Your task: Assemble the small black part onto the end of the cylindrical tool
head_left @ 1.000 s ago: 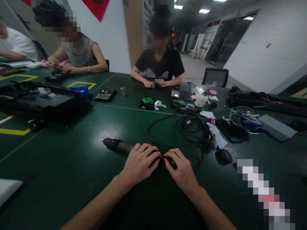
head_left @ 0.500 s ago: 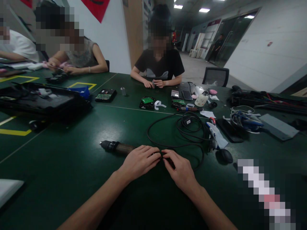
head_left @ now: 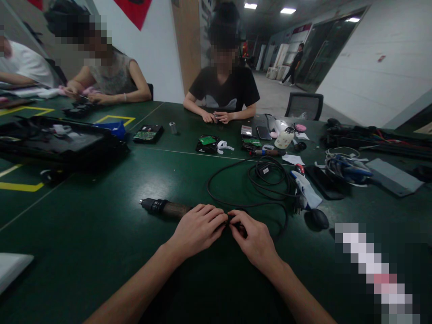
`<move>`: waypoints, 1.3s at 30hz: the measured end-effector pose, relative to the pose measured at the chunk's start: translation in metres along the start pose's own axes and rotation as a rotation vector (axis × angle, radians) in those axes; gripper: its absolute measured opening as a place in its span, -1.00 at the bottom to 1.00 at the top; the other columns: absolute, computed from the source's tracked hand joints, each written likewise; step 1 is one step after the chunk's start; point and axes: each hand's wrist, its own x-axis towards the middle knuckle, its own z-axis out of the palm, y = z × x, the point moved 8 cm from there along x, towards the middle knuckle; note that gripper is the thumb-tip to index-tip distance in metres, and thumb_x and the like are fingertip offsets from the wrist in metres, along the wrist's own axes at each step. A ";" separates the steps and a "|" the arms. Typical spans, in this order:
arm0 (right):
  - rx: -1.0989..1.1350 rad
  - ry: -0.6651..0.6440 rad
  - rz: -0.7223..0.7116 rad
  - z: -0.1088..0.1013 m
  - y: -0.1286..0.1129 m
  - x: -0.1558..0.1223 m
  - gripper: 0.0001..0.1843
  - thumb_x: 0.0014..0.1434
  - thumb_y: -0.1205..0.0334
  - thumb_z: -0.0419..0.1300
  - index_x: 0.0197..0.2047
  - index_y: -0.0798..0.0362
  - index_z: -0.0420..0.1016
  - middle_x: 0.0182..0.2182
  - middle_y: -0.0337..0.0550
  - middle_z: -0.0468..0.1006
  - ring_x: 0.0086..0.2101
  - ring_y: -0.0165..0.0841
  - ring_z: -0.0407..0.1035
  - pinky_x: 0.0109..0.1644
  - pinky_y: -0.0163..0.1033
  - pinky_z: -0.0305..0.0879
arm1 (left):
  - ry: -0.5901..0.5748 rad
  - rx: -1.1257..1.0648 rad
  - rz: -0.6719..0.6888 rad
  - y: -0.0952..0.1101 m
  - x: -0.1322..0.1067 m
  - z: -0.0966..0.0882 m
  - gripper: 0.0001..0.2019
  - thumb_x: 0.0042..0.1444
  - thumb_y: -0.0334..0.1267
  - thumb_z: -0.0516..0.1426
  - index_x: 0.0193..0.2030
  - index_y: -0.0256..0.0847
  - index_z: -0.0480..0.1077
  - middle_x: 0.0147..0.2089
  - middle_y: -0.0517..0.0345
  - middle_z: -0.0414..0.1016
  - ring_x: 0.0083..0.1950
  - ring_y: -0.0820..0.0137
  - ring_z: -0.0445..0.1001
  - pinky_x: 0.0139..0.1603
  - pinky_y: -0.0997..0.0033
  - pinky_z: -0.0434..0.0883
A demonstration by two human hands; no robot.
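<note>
A dark, cylinder-shaped power tool point(head_left: 164, 208) lies flat on the green table point(head_left: 101, 234), its nose pointing left. My left hand point(head_left: 199, 229) is wrapped over the tool's rear end, fingers curled. My right hand point(head_left: 254, 240) meets it fingertip to fingertip, pinching where the black cord point(head_left: 249, 204) joins the tool. The joint itself is hidden under my fingers. The cord loops away to the right and back.
Two people sit across the table, hands busy; circuit boards point(head_left: 207, 144), a black tray point(head_left: 57, 141), a bottle point(head_left: 283, 139), a phone point(head_left: 324, 182), a mouse point(head_left: 319, 218) and tangled cables point(head_left: 347, 168) lie around. A white sheet point(head_left: 11, 267) sits at the near left edge.
Both hands stay on the tool's rear end, with only small shifts of the fingers. The tool has slid slightly left. A person walks in the far corridor.
</note>
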 end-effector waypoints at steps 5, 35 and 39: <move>-0.017 0.008 0.002 -0.001 -0.001 0.000 -0.85 0.35 0.35 0.16 -0.07 -0.06 0.48 0.09 -0.16 0.61 -0.19 -0.30 0.60 -0.17 -0.24 0.49 | 0.018 -0.004 0.008 0.001 0.000 -0.001 -0.83 0.40 -0.27 0.11 0.07 -0.13 0.42 0.06 0.13 0.56 0.08 0.27 0.52 0.11 0.18 0.38; -0.020 0.002 0.008 -0.001 -0.002 0.001 -0.88 0.34 0.34 0.16 -0.11 -0.06 0.45 0.08 -0.17 0.60 -0.36 -0.37 0.51 -0.23 -0.24 0.45 | -0.007 -0.022 -0.015 0.002 0.000 0.000 -0.83 0.42 -0.28 0.10 0.09 -0.12 0.41 0.07 0.11 0.57 0.10 0.26 0.52 0.16 0.16 0.36; -0.020 -0.011 0.008 -0.001 -0.003 0.002 -0.86 0.33 0.35 0.16 -0.09 -0.07 0.45 0.09 -0.18 0.59 -0.36 -0.38 0.50 -0.25 -0.25 0.45 | 0.000 -0.027 -0.029 0.001 0.001 0.000 -0.83 0.42 -0.25 0.10 0.09 -0.13 0.41 0.06 0.11 0.57 0.08 0.26 0.53 0.15 0.15 0.36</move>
